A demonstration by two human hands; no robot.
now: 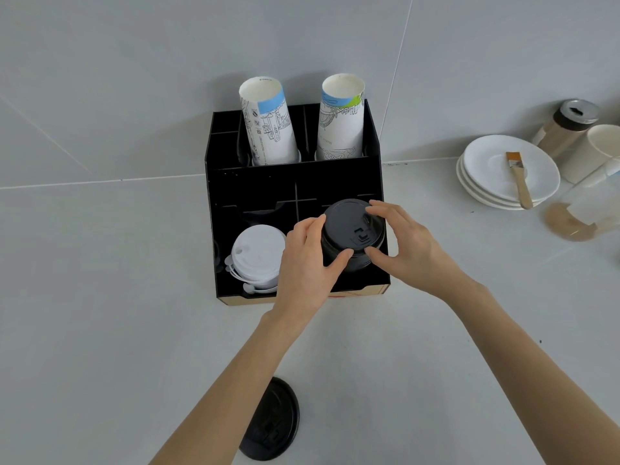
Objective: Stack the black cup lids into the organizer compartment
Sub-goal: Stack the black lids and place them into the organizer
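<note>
A black organizer (295, 182) stands against the wall on the pale counter. In its front right compartment sits a stack of black cup lids (350, 234). My left hand (307, 263) grips the stack's left side, thumb at the front and fingers at the back. My right hand (402, 241) holds the right side, fingertips on the top lid's rim. One more black lid (273, 421) lies flat on the counter near me, partly hidden under my left forearm. A stack of white lids (256, 255) fills the front left compartment.
Two stacks of printed paper cups (268, 124) (340, 119) stand in the organizer's back compartments. At the right are stacked white saucers (486, 169) with a small brush (518, 179) on top, a lidded shaker jar (567, 125), a white cup (600, 149) and a clear container (583, 213).
</note>
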